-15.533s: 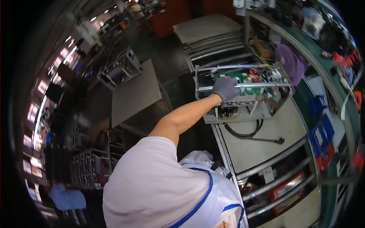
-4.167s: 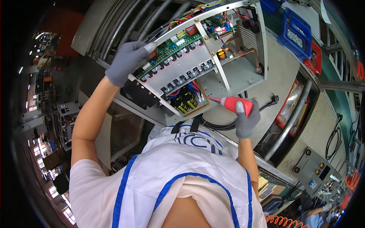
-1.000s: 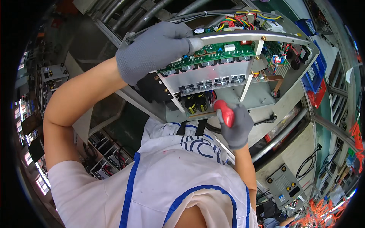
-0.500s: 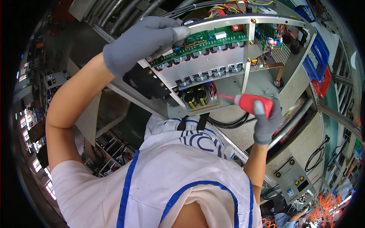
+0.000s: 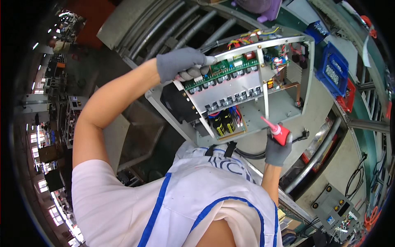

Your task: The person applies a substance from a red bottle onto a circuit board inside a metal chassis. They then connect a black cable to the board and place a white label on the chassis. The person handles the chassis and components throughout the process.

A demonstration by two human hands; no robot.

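My gloved left hand [image 5: 185, 66] is closed around the upper left edge of an open metal chassis [image 5: 265, 88], its fingers next to a green circuit board [image 5: 226, 73]. Rows of black clipped components [image 5: 234, 100] line the chassis's inner metal plate, and two black-and-yellow capacitors [image 5: 223, 124] stand below them. My gloved right hand [image 5: 279, 153] grips a small red squeeze bottle [image 5: 281, 134] with a tapered nozzle. Its tip points up and left, in front of the chassis's lower edge and apart from the parts inside.
Metal rollers [image 5: 197, 29] lie behind the chassis. To the right are a blue bin [image 5: 333, 70] of small hardware and a red bin [image 5: 349, 95]. A black cable [image 5: 257, 155] lies near my apron. A grey panel with knobs [image 5: 335, 210] sits at lower right.
My right hand has drawn the bottle away from the capacitors, and its nozzle has swung from pointing left to pointing up and left. My left hand keeps its hold while the whole view has shifted.
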